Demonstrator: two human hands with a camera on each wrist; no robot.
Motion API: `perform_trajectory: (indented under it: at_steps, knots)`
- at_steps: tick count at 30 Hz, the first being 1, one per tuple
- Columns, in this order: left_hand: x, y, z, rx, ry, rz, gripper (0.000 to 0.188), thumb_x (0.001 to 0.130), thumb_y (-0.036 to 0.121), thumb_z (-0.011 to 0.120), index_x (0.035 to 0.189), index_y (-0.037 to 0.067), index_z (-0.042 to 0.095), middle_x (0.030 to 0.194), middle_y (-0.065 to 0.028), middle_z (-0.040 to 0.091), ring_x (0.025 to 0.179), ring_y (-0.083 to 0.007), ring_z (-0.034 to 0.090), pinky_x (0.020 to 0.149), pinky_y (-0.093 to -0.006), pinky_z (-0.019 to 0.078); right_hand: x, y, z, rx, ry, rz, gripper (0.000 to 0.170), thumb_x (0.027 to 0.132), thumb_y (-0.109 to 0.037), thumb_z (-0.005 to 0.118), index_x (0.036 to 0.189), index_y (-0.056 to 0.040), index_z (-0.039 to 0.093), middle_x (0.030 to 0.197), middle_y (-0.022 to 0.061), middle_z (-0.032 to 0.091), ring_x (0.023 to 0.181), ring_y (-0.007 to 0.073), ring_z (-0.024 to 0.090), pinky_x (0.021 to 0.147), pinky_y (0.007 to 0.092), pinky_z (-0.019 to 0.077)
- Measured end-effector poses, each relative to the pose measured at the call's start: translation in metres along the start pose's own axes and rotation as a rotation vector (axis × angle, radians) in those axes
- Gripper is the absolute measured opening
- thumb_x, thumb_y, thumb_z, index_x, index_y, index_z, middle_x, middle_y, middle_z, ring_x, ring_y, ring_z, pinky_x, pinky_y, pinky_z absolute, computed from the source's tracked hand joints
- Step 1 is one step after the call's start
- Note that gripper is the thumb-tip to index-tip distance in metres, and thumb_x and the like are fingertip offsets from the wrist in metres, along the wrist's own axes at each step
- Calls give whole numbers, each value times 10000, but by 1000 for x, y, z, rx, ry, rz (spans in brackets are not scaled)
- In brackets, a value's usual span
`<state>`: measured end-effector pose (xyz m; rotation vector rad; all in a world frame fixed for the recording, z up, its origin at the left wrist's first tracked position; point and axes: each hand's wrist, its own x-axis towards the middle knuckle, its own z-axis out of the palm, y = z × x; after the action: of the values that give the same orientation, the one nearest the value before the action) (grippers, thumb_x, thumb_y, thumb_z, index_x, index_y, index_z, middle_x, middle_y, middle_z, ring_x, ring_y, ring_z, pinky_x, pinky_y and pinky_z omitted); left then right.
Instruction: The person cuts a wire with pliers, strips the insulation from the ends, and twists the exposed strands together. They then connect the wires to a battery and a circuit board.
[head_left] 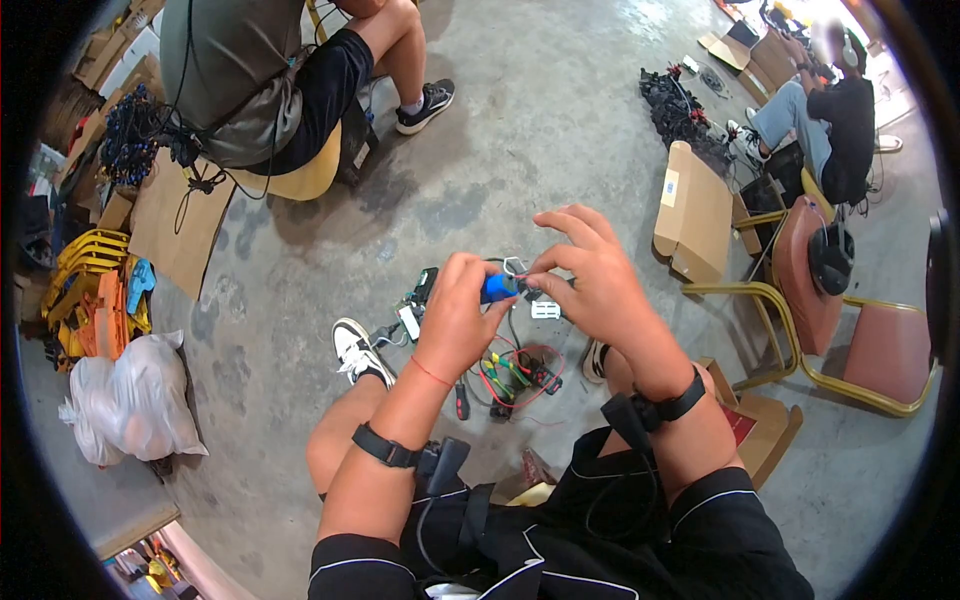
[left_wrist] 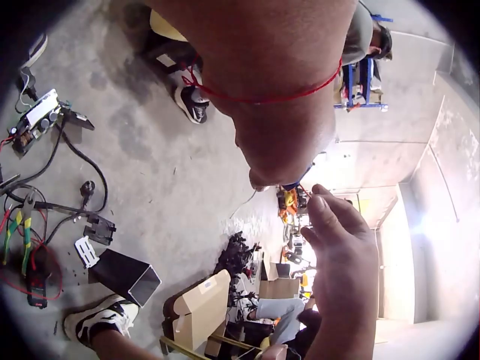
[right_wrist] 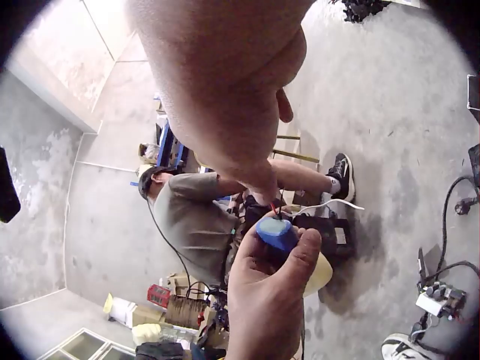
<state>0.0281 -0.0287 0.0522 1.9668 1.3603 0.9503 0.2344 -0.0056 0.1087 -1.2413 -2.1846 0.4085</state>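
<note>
My left hand [head_left: 455, 318] grips a blue-wrapped battery pack [head_left: 497, 289] between thumb and fingers, held up above the floor. Its pale end [right_wrist: 274, 226] faces the right hand, with thin red and dark wires coming from it and a white lead [right_wrist: 330, 204] trailing off. Thumb and index finger of my right hand [head_left: 592, 275] pinch the thin wires close to that end, while the other fingers stand spread. The right fingertips are partly hidden in the right wrist view.
Below the hands lie pliers [left_wrist: 28, 229] with green-yellow handles, a circuit board [left_wrist: 43, 120], a white slotted plate [head_left: 545, 310], a black rectangular housing [left_wrist: 124, 274] and tangled cables. An open cardboard box [head_left: 692, 215] and a chair [head_left: 810, 280] stand right. Two other people sit farther off.
</note>
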Motion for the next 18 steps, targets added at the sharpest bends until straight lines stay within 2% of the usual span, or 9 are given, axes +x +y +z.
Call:
perform_trajectory:
  at_steps: [1, 3, 4, 6, 9, 10, 12, 16, 18]
  knots:
    - [0, 1, 0, 0, 0, 2, 334, 815, 25, 771, 1099, 35, 595, 1077, -139, 587, 954, -328, 615, 806, -373, 520, 0, 0, 1, -6, -4, -6, 123, 741, -150, 826, 801, -79, 746, 1348, 104, 622, 1304, 371, 507, 1024, 466, 474]
    - [-1, 7, 0, 108, -90, -157, 349, 822, 76, 797, 1078, 23, 566, 1051, -143, 598, 910, -320, 629, 777, -380, 524, 0, -5, 2, -5, 9, -15, 121, 737, -149, 824, 801, -78, 749, 1349, 106, 626, 1311, 367, 505, 1026, 470, 472]
    - [-3, 4, 3, 108, -88, -155, 349, 822, 76, 797, 1078, 23, 566, 1051, -143, 598, 910, -320, 629, 777, -380, 524, 0, -8, 1, -2, 21, -22, 120, 732, -147, 821, 801, -76, 752, 1350, 108, 629, 1319, 363, 502, 1027, 474, 470]
    - [-5, -1, 10, -126, -117, -314, 390, 818, 149, 800, 1112, 47, 565, 1074, -159, 611, 928, -382, 615, 754, -401, 520, 1, -15, -1, -9, 26, -29, 115, 729, -141, 820, 798, -74, 757, 1355, 108, 629, 1325, 361, 499, 1028, 477, 470]
    - [-1, 10, 6, -195, -220, -413, 386, 836, 160, 775, 1133, 39, 558, 1119, -195, 609, 977, -384, 617, 789, -401, 519, 2, -17, -1, -4, 35, -16, 108, 723, -129, 817, 793, -67, 764, 1365, 119, 628, 1340, 363, 491, 1038, 477, 466]
    - [-1, 8, 8, -195, -221, -412, 386, 836, 160, 775, 1133, 39, 558, 1119, -195, 609, 977, -384, 617, 789, -401, 519, 2, -16, -1, 9, 39, 2, 104, 720, -122, 815, 790, -62, 766, 1372, 129, 625, 1349, 368, 486, 1047, 474, 462]
    - [-4, 0, 14, -92, -77, -8, 364, 851, 130, 733, 1154, 32, 558, 1160, -201, 574, 993, -361, 611, 815, -382, 522, 1, -13, -2, 52, 34, 29, 104, 721, -119, 814, 792, -59, 769, 1378, 143, 623, 1355, 374, 483, 1057, 469, 457]
    - [-4, -6, 8, -131, -129, 13, 369, 840, 107, 723, 1164, 27, 565, 1182, -177, 532, 1005, -343, 590, 871, -388, 514, -1, -11, -6, 92, -1, 84, 104, 723, -108, 812, 801, -51, 773, 1391, 176, 618, 1367, 391, 481, 1079, 454, 448]
    - [-1, -1, 2, -229, -162, -150, 373, 822, 59, 715, 1162, 23, 566, 1083, -119, 530, 974, -258, 579, 892, -353, 499, -2, -12, -7, 82, -12, 78, 102, 725, -104, 812, 802, -50, 773, 1396, 175, 615, 1367, 391, 481, 1076, 453, 450]
